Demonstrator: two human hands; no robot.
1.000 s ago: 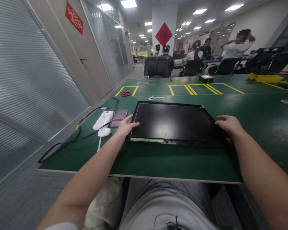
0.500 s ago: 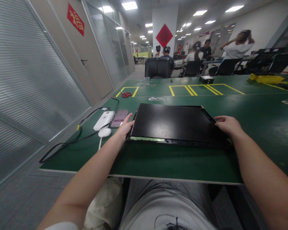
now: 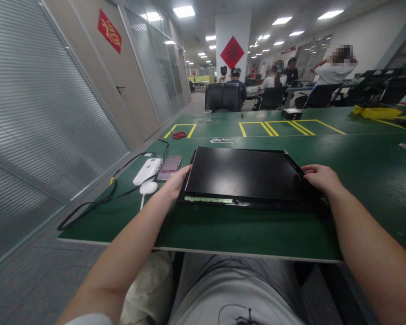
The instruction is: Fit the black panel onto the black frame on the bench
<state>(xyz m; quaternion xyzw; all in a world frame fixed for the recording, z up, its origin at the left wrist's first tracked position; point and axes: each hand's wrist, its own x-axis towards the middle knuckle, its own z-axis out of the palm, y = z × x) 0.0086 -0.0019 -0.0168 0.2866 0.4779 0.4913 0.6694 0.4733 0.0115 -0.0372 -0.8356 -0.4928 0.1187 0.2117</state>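
Note:
A black LCD panel (image 3: 243,174) lies face up in a shallow black frame over the green table, with a narrow green circuit strip (image 3: 206,199) along its near edge. My left hand (image 3: 180,180) is closed around the left edge of the frame; some of its fingertips are hidden behind or beneath the rim. On the opposite side my right hand (image 3: 320,177) grips the right edge, thumb and index finger on the rim. The panel sits slightly askew in the frame, leaving a dark gap along the right.
Left of the panel are a phone (image 3: 169,167), a white box-shaped device (image 3: 146,171), a round white piece (image 3: 149,188) and black cables (image 3: 101,202). Farther back lie red-handled scissors (image 3: 179,134), small white parts (image 3: 221,140), a clear cup (image 3: 207,115) and a black box (image 3: 291,113). People sit beyond the table.
The fingers of my left hand, raised a moment ago, have come down around the left edge of the frame. My right hand stays on the right edge, and the panel has barely moved.

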